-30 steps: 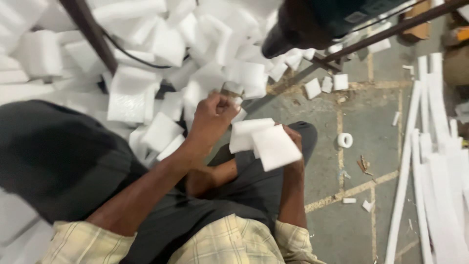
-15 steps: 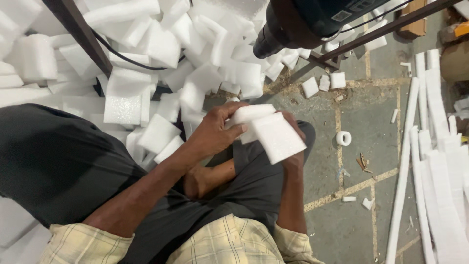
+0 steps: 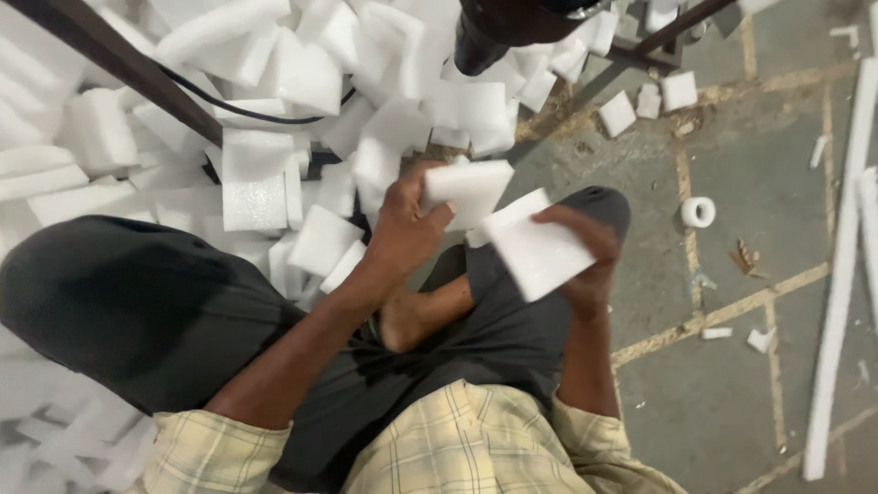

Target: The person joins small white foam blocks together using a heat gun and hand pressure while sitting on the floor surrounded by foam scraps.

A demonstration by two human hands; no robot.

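We have a white foam block (image 3: pixel 466 190) pinched in our left hand (image 3: pixel 402 229), thumb on its lower edge and fingers curled behind, so the block sits at about one o'clock from that palm, just above the knee. Our right hand (image 3: pixel 585 265) is clamped on a second foam slab (image 3: pixel 540 252), which lies at roughly ten o'clock from the hand, tilted, its upper corner touching or nearly touching the first block; we cannot tell which. We judge both pieces to be very light, fairly stiff yet crumbly at the corners, a little slick on the faces, so a broad grip across the flat sides near the middle should serve better than pressing on an edge. At eleven o'clock from the hands a heap of foam offcuts (image 3: pixel 274 110) covers the floor, crossed by a dark metal bar (image 3: pixel 137 78) and a black cable (image 3: pixel 238 108). At three o'clock a small roll of tape (image 3: pixel 698 212) stands on the grey floor (image 3: pixel 732 402), and long foam strips (image 3: pixel 837 302) lie beyond it.
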